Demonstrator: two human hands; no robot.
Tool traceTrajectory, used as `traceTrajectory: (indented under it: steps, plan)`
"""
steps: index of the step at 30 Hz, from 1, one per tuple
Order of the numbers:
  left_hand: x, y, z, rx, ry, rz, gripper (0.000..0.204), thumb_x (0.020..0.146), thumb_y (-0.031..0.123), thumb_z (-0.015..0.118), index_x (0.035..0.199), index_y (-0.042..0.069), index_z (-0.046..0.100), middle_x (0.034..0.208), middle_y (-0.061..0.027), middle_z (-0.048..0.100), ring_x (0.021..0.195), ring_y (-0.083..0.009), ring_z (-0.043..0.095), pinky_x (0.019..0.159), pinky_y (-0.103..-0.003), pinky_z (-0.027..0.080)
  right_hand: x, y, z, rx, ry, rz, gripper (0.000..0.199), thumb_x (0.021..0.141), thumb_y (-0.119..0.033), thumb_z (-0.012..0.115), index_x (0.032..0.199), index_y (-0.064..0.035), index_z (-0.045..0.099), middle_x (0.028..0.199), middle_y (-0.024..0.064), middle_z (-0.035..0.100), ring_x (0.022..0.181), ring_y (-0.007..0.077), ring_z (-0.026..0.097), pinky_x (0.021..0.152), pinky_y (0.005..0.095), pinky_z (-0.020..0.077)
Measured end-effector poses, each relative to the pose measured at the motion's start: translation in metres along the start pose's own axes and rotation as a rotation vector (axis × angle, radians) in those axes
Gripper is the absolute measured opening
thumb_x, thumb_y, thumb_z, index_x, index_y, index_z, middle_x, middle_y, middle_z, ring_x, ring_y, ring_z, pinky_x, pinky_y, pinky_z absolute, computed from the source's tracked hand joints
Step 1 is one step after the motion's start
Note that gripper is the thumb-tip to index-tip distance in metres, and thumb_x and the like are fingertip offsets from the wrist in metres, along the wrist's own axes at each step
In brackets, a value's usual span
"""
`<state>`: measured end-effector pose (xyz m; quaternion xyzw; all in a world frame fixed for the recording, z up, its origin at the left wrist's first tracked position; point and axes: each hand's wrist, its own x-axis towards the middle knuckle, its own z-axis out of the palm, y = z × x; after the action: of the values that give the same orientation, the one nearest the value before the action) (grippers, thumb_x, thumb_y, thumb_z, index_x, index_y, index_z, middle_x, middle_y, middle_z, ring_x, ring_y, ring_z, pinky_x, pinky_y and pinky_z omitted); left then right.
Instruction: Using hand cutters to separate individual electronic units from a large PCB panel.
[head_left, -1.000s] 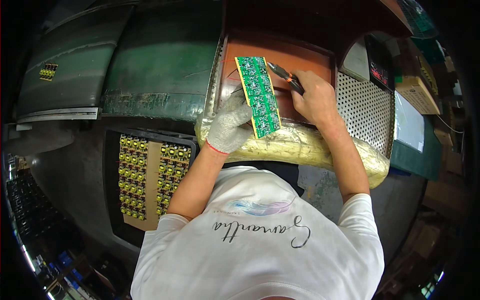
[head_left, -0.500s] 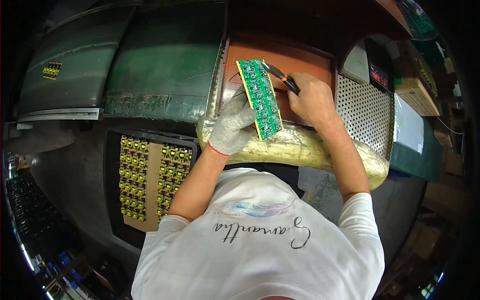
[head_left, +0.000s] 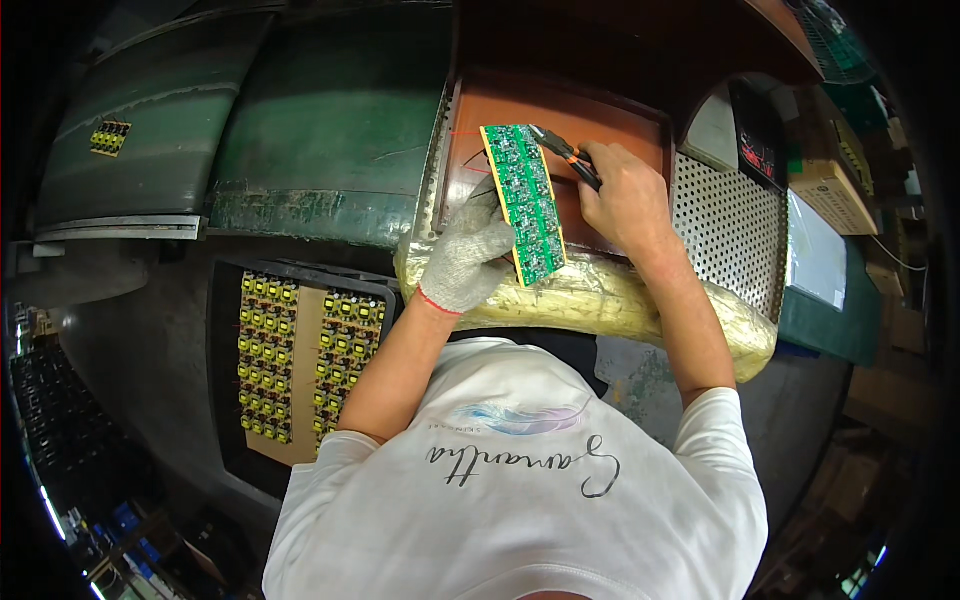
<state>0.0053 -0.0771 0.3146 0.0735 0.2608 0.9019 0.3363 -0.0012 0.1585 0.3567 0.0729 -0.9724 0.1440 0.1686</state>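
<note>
A long green circuit board (head_left: pixel 525 205) with yellow edges is tilted over the brown tray (head_left: pixel 610 115), its component-covered face toward me. My left hand (head_left: pixel 468 258), in a grey knitted glove with a red cuff, grips the board by its left edge. Thin red and black wires stick out past that edge. My bare right hand (head_left: pixel 628 195) is wrapped round a pair of small cutting pliers (head_left: pixel 572 158) with black and orange handles. The plier jaws are at the board's upper right corner; whether they touch it I cannot tell.
A black crate (head_left: pixel 225 360) with several rows of yellow-topped circuit boards stands at lower left. Left lies a green conveyor belt (head_left: pixel 320 120) carrying a small board (head_left: pixel 109 138) farther along. Yellow wrapped padding (head_left: pixel 610 295) lines the bench's front edge; a perforated metal plate (head_left: pixel 730 215) lies to the right.
The circuit board has shifted slightly right and down in my left hand's grip. The pliers have moved a little, staying near its top corner. The small board on the conveyor has moved slightly right.
</note>
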Motion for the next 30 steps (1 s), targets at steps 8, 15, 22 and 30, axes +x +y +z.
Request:
traceTrajectory:
  steps: [8, 15, 22, 30]
  plan:
    - [-0.002, -0.001, -0.003, -0.036, -0.064, -0.007, 0.087, 0.087, 0.02, 0.088, 0.161, 0.006, 0.044, 0.143, -0.0087, 0.065, 0.127, -0.0247, 0.068, 0.109, -0.043, 0.058, -0.001, 0.018, 0.0, 0.009, -0.021, -0.041, 0.034, 0.083, -0.006, 0.074, 0.117, -0.0045, 0.074, 0.1, 0.0168, 0.074, 0.092, 0.0406, 0.072, 0.082, 0.0473, 0.0601]
    - [-0.022, 0.018, 0.003, -0.072, -0.1, 0.172, 0.087, 0.089, 0.019, 0.087, 0.162, 0.006, 0.041, 0.137, -0.01, 0.068, 0.122, -0.0272, 0.072, 0.105, -0.046, 0.061, -0.004, 0.056, 0.052, 0.171, 0.213, -0.045, 0.04, 0.087, -0.012, 0.074, 0.127, -0.0054, 0.076, 0.121, 0.0208, 0.077, 0.113, 0.0373, 0.075, 0.099, 0.0449, 0.0592]
    - [-0.167, 0.121, -0.042, 0.068, 0.243, 0.551, 0.075, 0.094, 0.015, 0.076, 0.159, 0.005, 0.041, 0.125, -0.019, 0.071, 0.11, -0.0291, 0.075, 0.098, -0.046, 0.063, -0.013, 0.131, 0.076, 0.181, 0.149, 0.055, 0.032, 0.104, -0.016, 0.073, 0.129, 0.004, 0.073, 0.119, 0.0188, 0.08, 0.108, 0.0282, 0.077, 0.098, 0.0372, 0.0587]
    - [-0.466, 0.115, -0.158, 0.641, 1.674, 0.792, 0.067, 0.089, 0.007, 0.072, 0.151, -0.007, 0.049, 0.117, -0.0174, 0.073, 0.108, -0.0283, 0.074, 0.096, -0.04, 0.059, -0.009, 0.11, 0.067, 0.176, 0.026, 0.1, 0.037, 0.106, -0.025, 0.069, 0.13, 0.0024, 0.073, 0.121, 0.0191, 0.08, 0.107, 0.0304, 0.078, 0.095, 0.0384, 0.0583]
